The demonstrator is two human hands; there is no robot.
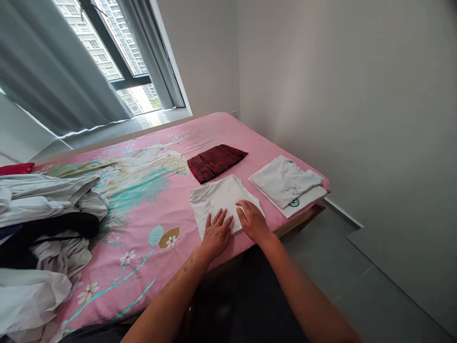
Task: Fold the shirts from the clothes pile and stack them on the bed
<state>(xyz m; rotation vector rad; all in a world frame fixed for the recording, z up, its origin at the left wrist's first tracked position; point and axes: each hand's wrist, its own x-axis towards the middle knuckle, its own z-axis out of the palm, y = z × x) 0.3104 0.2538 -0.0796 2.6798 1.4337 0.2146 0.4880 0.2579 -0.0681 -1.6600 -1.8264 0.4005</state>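
Observation:
A folded white garment (pixel 223 195), its kind not clear, lies near the front edge of the bed. My left hand (pixel 217 232) rests flat on its near side with the fingers spread. On the near right part of it lies my right hand (pixel 252 220), open, its fingers slightly bent and apart. Just beyond is a folded red plaid piece of clothing (pixel 216 162). To the right, a folded light grey garment (pixel 285 178) with a small line drawing partly covers a white one (pixel 309 202) bearing a round green print.
A loose heap of clothes (pixel 46 200) in white, black and beige fills the bed's left side, with a red item (pixel 16 168) behind. The pink flowered bedsheet (pixel 150 267) covers the bed. A wall (pixel 339 95) stands at right; grey curtains (pixel 64 71) hang by the window.

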